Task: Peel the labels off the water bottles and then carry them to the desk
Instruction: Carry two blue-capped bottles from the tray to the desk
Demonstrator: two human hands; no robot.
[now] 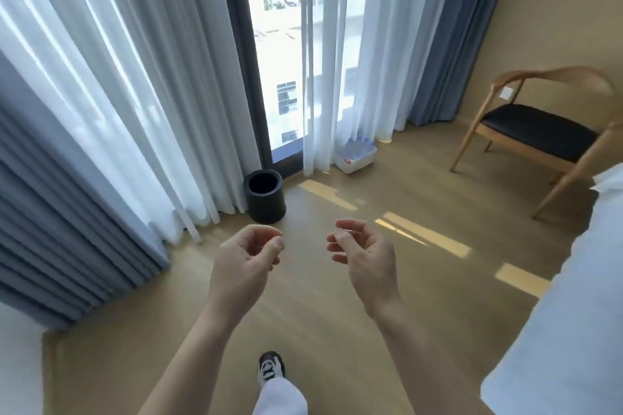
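Observation:
A shrink-wrapped pack of water bottles point(355, 152) with blue caps stands on the floor by the window, partly behind the sheer curtain. My left hand point(247, 258) and my right hand point(362, 253) are raised in front of me, well short of the pack. Both hold nothing, with the fingers loosely curled and apart. No desk is in view.
A black round bin point(264, 195) stands on the wooden floor left of the pack. A wooden chair point(539, 131) with a black seat is at the right wall. A white bed edge point(573, 296) fills the right side. My shoe point(270, 369) is stepping forward.

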